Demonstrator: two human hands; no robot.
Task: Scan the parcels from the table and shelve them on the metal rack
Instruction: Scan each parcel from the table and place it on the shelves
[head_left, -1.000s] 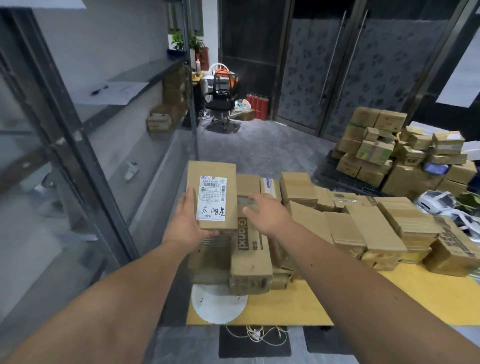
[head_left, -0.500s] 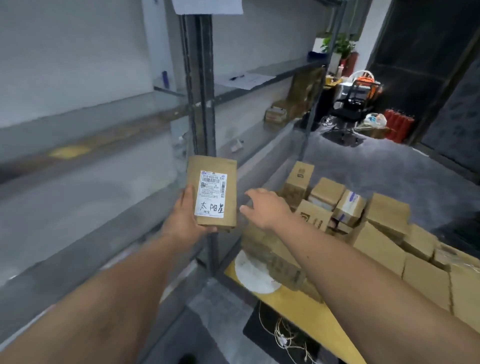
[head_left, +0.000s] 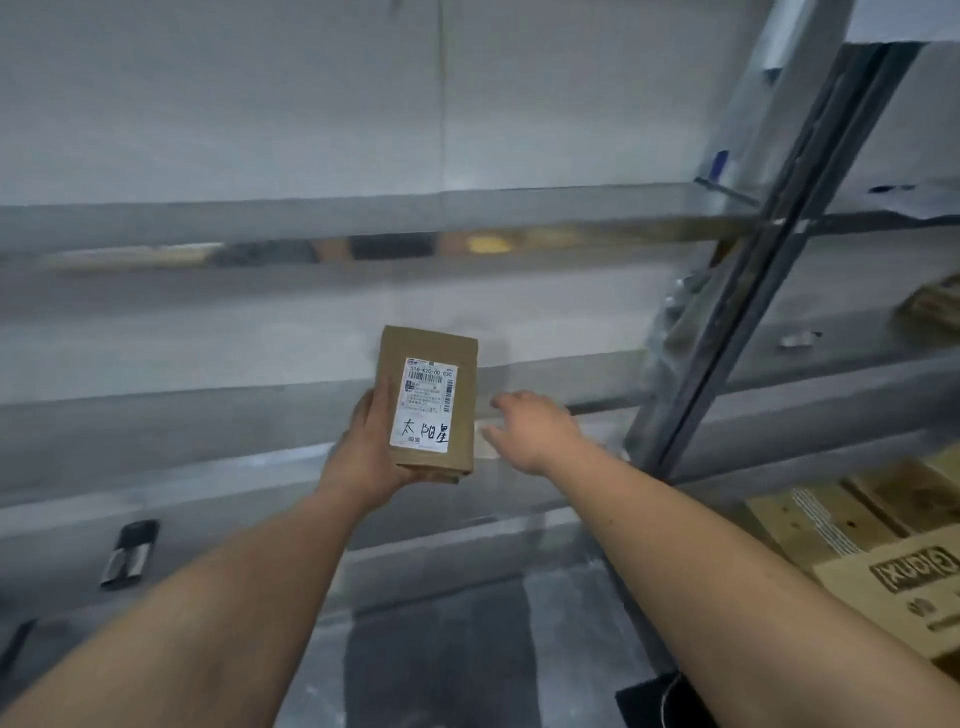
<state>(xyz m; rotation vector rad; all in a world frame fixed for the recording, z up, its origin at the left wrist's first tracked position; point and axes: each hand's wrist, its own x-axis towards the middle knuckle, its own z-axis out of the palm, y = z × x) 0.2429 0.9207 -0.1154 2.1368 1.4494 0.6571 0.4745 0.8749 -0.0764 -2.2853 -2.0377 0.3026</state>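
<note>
A plain pale grey wall fills the upper view, with one thin vertical seam running down it. Below lies a dull grey floor, darker in a patch near the bottom edge. The light is cool, even and dim, and much of the view is blurred.

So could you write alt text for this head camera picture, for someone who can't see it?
A person's left hand holds a small cardboard parcel, white label up, in front of a grey metal rack. The right hand reaches open beside it; more boxes sit lower right.
</note>
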